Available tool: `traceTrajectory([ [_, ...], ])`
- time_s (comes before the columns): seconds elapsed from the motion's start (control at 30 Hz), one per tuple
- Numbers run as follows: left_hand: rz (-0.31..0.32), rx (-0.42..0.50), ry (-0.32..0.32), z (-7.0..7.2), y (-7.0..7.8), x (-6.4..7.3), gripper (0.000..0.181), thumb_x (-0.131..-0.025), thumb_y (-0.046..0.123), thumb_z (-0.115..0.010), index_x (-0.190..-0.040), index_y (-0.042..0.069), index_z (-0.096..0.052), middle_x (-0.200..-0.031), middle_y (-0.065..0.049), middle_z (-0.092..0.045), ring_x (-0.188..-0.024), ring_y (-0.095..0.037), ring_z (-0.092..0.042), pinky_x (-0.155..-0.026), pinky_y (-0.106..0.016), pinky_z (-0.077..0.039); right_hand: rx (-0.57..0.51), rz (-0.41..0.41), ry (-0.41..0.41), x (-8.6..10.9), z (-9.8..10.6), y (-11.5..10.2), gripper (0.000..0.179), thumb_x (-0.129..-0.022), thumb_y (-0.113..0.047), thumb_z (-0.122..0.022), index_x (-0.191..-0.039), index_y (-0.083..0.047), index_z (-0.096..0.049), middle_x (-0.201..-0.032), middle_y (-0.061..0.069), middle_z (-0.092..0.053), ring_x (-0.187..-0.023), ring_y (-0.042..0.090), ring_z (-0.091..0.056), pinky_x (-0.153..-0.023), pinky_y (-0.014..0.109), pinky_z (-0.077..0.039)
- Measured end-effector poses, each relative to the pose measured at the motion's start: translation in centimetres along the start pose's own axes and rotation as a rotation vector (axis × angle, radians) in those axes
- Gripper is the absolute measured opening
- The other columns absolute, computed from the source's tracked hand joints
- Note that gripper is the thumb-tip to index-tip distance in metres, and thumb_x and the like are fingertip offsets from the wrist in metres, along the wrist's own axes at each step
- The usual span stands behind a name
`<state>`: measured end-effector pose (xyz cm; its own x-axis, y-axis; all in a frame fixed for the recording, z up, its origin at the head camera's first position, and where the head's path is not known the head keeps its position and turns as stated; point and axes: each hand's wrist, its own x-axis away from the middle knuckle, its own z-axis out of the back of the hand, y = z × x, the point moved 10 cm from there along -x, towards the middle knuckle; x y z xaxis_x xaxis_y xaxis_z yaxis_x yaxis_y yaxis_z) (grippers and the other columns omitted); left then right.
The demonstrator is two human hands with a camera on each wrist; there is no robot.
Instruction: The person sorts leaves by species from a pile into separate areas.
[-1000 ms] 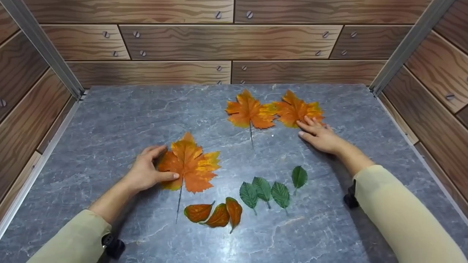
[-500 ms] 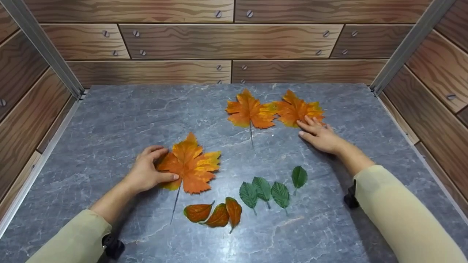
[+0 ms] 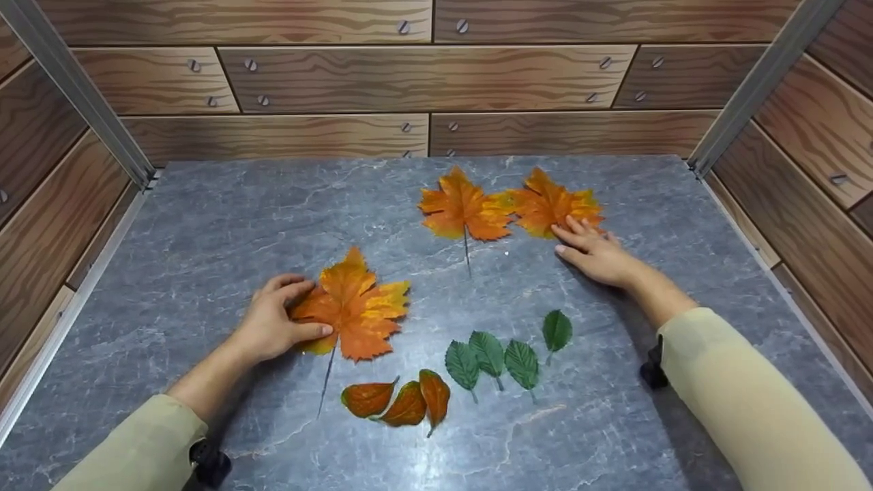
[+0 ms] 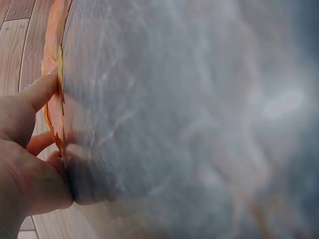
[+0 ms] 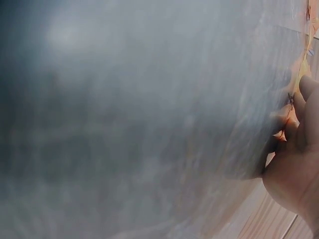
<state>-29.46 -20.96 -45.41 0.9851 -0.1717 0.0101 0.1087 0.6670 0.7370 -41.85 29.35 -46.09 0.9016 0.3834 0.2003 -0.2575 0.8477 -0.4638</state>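
My left hand (image 3: 276, 317) touches a large orange-yellow maple leaf (image 3: 361, 310) on the table's left half. Its thumb lies over the leaf's lower left part, and the other fingers reach its left edge. In the left wrist view, the same maple leaf (image 4: 54, 55) appears edge-on beside the hand (image 4: 30, 134). Further back on the right, my right hand (image 3: 597, 252) rests its outstretched fingers on a second maple leaf (image 3: 545, 201), partly covering it and hiding its stem. A third maple leaf (image 3: 464, 208) lies just left of that one, their edges meeting.
Three small brown-orange leaves (image 3: 406, 404) with green edges lie in a cluster near the front middle. To their right are several green leaves (image 3: 487, 351), one set slightly apart. The grey marbled table (image 3: 239, 211) is bounded by wood-patterned walls (image 3: 327, 78).
The maple leaf at my left hand has turned slightly, its stem end swinging left and its tip right. My right hand stays in place on its leaf.
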Motion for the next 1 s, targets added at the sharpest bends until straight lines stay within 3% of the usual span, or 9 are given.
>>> traceTrajectory([
  [0.47, -0.019, 0.009, 0.061, 0.36, 0.10, 0.00, 0.063, -0.084, 0.026, -0.094, -0.136, -0.001, -0.070, -0.147, -0.025, -0.052, -0.136, -0.050, -0.043, -0.112, -0.064, -0.036, 0.002, 0.002, 0.001, -0.01, -0.05, -0.31, 0.067, -0.114, -0.051, -0.038, -0.170, -0.016, -0.026, -0.176, 0.018, -0.002, -0.160, 0.045, 0.007, -0.120, 0.073, 0.010],
  [1.0, 0.005, 0.049, 0.060, 0.38, -0.09, -0.08, 0.042, -0.085, 0.022, -0.093, -0.117, 0.000, -0.076, -0.143, -0.025, -0.053, -0.133, -0.049, -0.047, -0.111, -0.063, -0.038, 0.002, 0.000, 0.002, -0.09, -0.03, 0.01, 0.067, -0.115, -0.051, -0.038, -0.170, -0.016, -0.026, -0.176, 0.018, -0.002, -0.161, 0.044, 0.008, -0.121, 0.071, 0.011],
])
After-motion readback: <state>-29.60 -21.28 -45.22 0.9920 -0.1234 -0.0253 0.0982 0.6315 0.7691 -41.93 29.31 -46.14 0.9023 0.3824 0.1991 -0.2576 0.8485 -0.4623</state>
